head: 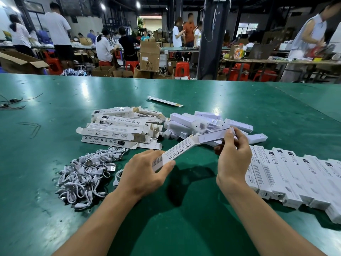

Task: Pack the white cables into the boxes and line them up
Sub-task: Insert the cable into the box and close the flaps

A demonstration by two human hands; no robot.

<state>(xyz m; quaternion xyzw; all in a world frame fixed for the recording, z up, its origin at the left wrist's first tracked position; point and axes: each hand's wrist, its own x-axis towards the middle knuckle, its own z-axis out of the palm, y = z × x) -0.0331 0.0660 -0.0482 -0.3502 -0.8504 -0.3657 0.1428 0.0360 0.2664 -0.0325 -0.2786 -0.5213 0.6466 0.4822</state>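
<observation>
A heap of open boxes [120, 129] is set on the green table [184, 228]. Just nearer than it, white cables [86, 172] are piled. White bars [199, 124] are heaped beside its right edge. Beyond it a single flat box [165, 101] is laid. Well to its right, a row of closed boxes [295, 174] is lined up. Well to its left, dark wires [11, 103] are seen.

Bright overhead lamps [138, 4] lit your green table [27, 163], laying pale glare patches [84, 89] toward its far edge and a soft dark shadow [184, 185] below your left hand [142, 174] and right hand [234, 163]. Focus was crisp at the centre, where lettering on the box [173, 152] your left hand gripped read cleanly, while the white insert [212, 136] your right hand pinched washed out almost featureless. Your wide lens bowed the table's far edge and stretched the packed boxes [295, 178] at the right edge, and the dimmer hall beyond looked soft.
</observation>
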